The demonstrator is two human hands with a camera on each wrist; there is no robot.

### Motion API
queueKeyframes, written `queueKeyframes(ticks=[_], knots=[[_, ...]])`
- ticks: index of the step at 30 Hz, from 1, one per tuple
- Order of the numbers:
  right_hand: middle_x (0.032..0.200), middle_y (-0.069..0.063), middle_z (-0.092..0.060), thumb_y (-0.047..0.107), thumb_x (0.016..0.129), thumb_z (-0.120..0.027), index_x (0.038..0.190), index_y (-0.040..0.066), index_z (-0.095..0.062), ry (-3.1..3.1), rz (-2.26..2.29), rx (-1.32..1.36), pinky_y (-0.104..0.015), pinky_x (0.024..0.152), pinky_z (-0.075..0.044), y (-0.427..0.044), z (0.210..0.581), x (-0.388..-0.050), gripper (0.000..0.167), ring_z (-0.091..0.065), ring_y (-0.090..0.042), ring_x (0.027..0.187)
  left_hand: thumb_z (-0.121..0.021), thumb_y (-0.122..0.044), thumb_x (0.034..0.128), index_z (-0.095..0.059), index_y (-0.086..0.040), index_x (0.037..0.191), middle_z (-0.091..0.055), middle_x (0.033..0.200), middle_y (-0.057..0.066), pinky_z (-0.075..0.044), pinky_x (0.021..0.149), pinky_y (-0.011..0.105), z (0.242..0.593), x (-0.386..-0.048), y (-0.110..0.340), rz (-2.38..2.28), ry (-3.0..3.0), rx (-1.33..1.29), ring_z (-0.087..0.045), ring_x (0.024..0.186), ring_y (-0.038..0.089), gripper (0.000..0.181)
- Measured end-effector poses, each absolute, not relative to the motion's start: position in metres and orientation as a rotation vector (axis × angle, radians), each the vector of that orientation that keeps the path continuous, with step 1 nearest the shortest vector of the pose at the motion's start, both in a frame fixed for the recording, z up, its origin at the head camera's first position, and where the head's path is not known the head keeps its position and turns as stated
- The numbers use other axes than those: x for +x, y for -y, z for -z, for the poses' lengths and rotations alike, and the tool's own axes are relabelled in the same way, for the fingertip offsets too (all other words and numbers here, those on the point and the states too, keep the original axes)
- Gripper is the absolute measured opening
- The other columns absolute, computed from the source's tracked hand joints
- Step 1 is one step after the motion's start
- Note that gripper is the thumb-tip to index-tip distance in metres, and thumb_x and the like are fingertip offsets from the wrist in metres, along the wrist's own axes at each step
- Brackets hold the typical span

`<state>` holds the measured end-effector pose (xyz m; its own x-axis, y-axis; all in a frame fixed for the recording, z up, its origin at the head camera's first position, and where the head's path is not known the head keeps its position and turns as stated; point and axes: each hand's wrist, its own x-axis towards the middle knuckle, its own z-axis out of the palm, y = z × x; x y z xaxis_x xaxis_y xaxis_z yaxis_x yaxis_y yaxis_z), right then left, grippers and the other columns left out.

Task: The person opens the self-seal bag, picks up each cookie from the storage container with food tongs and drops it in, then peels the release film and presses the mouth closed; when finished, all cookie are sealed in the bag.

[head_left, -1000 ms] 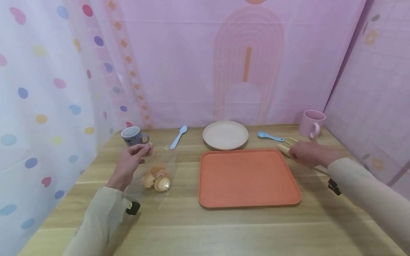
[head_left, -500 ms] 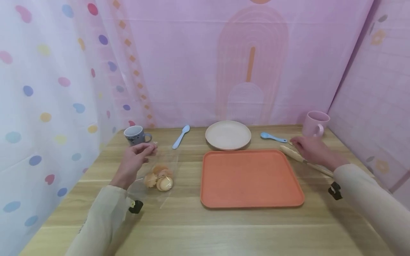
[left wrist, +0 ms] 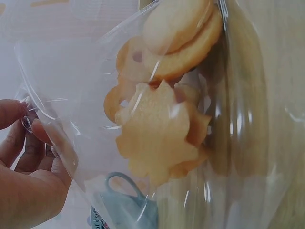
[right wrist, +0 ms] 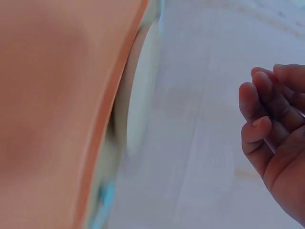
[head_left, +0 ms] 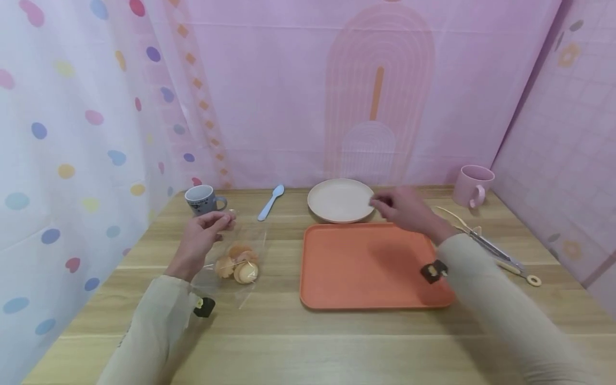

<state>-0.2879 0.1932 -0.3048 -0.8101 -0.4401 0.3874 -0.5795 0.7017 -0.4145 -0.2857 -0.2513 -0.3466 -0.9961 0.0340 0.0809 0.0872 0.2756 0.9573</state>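
Note:
My left hand [head_left: 199, 243] pinches the top edge of a clear plastic bag [left wrist: 86, 71] between thumb and fingers. Inside the bag, several golden cookies [head_left: 238, 262] show, some round and some scalloped or star-edged. Above the far right part of the orange tray [head_left: 346, 267] hovers my right hand [head_left: 409, 211], beside the cream plate [head_left: 332, 198]. Its fingers are loosely bent with nothing between them in the right wrist view. Metal tongs [head_left: 495, 248] with cream tips lie on the table under and beyond the right forearm, partly hidden.
A grey-blue mug [head_left: 199, 200] stands behind the left hand, with a light blue spoon [head_left: 270, 203] to its right. A pink mug [head_left: 469, 187] is at the back right. Past the tray's edge, a blue spoon [right wrist: 102, 205] shows blurred in the right wrist view.
My right hand has left the tongs and moved left over the tray toward the plate, covering the right blue spoon in the head view. The left hand still holds the bag, almost unmoved.

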Motion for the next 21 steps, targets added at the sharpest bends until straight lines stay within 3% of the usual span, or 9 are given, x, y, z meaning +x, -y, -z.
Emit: queueKeyframes(ticks=[5,10,14,21], knots=[[0.071,-0.004,-0.069,0.013,0.096,-0.064,0.088,0.009,-0.075,2.633,-0.955,0.896,-0.022,0.063,-0.048,-0.126,0.322,-0.297,0.014,-0.056,-0.004,0.059,-0.059,-0.028,0.1021,-0.071,-0.014,0.114,-0.071,0.091,-0.027,-0.049,0.074,0.019,0.348,-0.283,0.247,1.879,2.400,-0.118,-0.065,0.088,-0.005,0.022],[0.070,-0.006,-0.068,0.011,0.096,-0.065,0.087,0.007,-0.074,2.646,-1.142,0.854,-0.018,0.056,-0.046,-0.072,0.350,-0.294,0.014,-0.054,-0.005,0.058,-0.064,-0.025,0.0997,-0.071,-0.003,0.115,-0.072,0.086,-0.019,-0.048,0.066,0.015,0.350,-0.277,0.231,1.829,2.252,-0.170,-0.063,0.081,-0.003,0.028],[0.078,-0.003,-0.069,0.015,0.097,-0.065,0.092,0.006,-0.075,2.771,-1.245,0.777,-0.019,0.061,-0.046,-0.047,0.360,-0.287,0.014,-0.055,-0.007,0.067,-0.065,-0.026,0.0991,-0.070,0.001,0.114,-0.073,0.087,-0.016,-0.047,0.065,0.013,0.345,-0.273,0.219,1.792,2.173,-0.230,-0.063,0.081,-0.002,0.031],[0.097,-0.002,-0.073,0.027,0.097,-0.067,0.104,0.013,-0.074,3.014,-1.339,0.845,-0.025,0.072,-0.054,-0.031,0.354,-0.273,0.017,-0.068,-0.018,0.086,-0.065,-0.019,0.0988,-0.070,0.007,0.110,-0.075,0.092,-0.013,-0.055,0.080,0.012,0.335,-0.266,0.201,1.702,2.086,-0.322,-0.068,0.083,0.001,0.028]])
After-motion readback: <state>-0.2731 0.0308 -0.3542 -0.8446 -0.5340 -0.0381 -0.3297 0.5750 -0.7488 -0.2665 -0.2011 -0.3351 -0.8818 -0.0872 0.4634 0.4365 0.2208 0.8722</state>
